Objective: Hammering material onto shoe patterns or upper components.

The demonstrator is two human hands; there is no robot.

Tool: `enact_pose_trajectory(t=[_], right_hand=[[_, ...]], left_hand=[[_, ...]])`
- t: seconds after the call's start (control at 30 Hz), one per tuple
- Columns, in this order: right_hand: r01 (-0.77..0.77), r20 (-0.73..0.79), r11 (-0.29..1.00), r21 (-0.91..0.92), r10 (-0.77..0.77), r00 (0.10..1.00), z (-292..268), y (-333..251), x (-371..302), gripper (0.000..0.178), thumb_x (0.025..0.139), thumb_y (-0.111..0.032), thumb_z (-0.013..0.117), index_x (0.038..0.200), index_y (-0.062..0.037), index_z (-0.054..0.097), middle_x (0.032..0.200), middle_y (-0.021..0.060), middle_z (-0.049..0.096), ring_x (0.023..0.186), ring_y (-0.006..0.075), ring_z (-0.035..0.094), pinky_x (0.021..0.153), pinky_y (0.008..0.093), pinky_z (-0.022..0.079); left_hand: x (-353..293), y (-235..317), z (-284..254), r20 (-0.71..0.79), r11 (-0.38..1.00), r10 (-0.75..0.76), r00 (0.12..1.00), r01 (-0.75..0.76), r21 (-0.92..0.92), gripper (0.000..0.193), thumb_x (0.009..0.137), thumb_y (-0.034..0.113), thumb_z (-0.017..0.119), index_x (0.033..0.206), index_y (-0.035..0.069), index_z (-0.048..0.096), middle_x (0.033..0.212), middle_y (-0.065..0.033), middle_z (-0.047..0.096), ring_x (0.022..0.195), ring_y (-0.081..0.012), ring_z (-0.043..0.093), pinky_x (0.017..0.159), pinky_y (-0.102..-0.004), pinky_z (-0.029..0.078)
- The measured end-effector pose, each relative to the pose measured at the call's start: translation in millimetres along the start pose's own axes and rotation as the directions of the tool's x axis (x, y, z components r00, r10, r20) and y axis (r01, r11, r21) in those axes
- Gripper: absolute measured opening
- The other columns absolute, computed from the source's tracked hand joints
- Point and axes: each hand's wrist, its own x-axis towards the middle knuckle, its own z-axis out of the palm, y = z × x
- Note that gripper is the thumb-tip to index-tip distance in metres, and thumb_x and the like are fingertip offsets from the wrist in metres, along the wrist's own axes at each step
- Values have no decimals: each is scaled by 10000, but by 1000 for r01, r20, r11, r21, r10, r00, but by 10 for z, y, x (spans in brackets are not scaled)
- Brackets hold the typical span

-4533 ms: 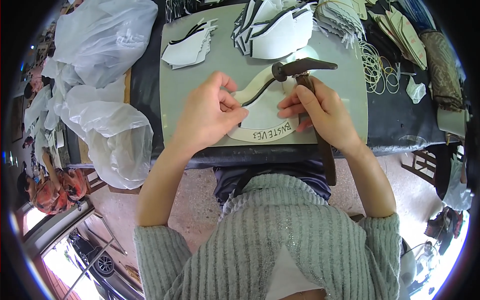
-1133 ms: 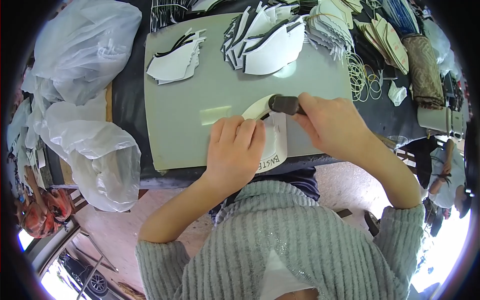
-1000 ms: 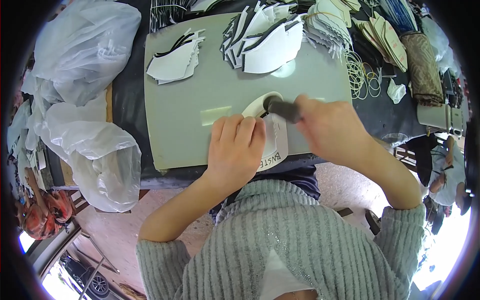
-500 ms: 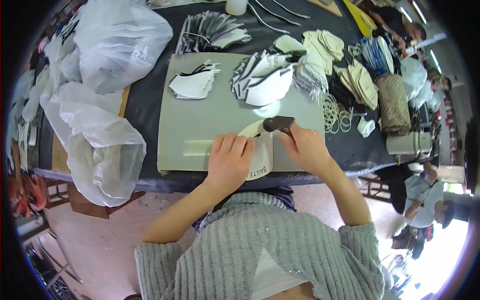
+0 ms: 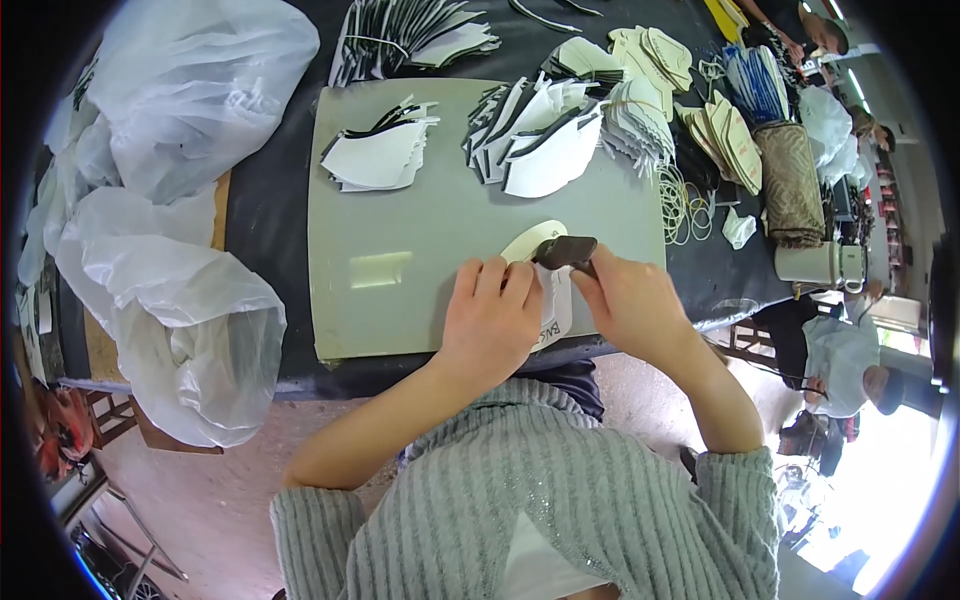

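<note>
One grey cutting mat [image 5: 400,270] lies on the dark table [image 5: 265,210], reaching to the table's near edge, and one white curved cut piece [image 5: 548,290] sits at the mat's near right part, just inside that edge. The left hand [image 5: 492,315] lies flat on this piece, palm down, fingers [image 5: 490,278] pressed together side by side and pointing toward the far edge, the forearm coming in bent from the near side. The right hand [image 5: 632,305] is curled around one dark hammer head [image 5: 566,250], its fingers wrapped close on the tool just behind the head, which rests on the far tip of the white piece; the handle is hidden in the fist. On the far half of the mat stand two fanned stacks of white-and-black cut pieces, one toward the left [image 5: 378,155] and a larger one toward the right [image 5: 535,140]. Along the table's left edge lie two crumpled clear plastic bags [image 5: 170,270]. A loose cluster of rubber bands [image 5: 682,205] lies off the mat's right edge.
</note>
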Motion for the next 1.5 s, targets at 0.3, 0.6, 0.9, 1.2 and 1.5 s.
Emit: enact_pose_trajectory(t=[0.3, 0.6, 0.9, 1.2, 1.5], right_hand=[[-100, 44, 993, 66, 97, 994, 58, 61, -49, 272, 968, -251, 548, 848, -16, 481, 631, 160, 607, 574, 380, 632, 521, 466, 503], [100, -93, 980, 175, -85, 992, -100, 75, -70, 268, 958, -251, 558, 856, -12, 493, 641, 157, 616, 572, 360, 643, 515, 443, 511], [128, -114, 965, 227, -105, 988, -143, 103, -6, 259, 955, -251, 561, 864, -18, 495, 669, 154, 626, 582, 355, 645, 529, 437, 510], [48, 11, 989, 139, -50, 999, 41, 355, 5, 269, 951, -256, 574, 857, -19, 489, 645, 148, 617, 583, 362, 642, 526, 447, 510], [70, -3, 988, 137, -70, 998, 79, 375, 25, 269, 953, -254, 576, 848, -20, 493, 641, 141, 622, 569, 346, 648, 514, 422, 517]], left_hand=[[12, -52, -30, -95, 950, -230, 969, 202, -240, 336, 670, 70, 664, 1006, 58, 672, 928, -30, 577, 948, -242, 574, 830, -410, 419], [31, 47, -84, 44, 999, -4, 999, 3, 34, 295, 693, 37, 655, 986, -2, 667, 935, -68, 575, 904, -245, 586, 813, -409, 445], [7, 37, -4, 21, 998, -4, 1000, 3, 64, 313, 727, 101, 602, 1016, -16, 635, 963, -95, 557, 949, -265, 563, 856, -428, 429], [288, -31, -66, 142, 942, -278, 950, 299, -152, 141, 792, 132, 723, 842, 84, 600, 812, -40, 593, 771, -253, 550, 718, -385, 391], [276, -47, 80, 90, 893, -399, 912, 410, -185, 102, 807, 95, 697, 818, 70, 599, 806, -49, 600, 770, -253, 565, 722, -390, 397]])
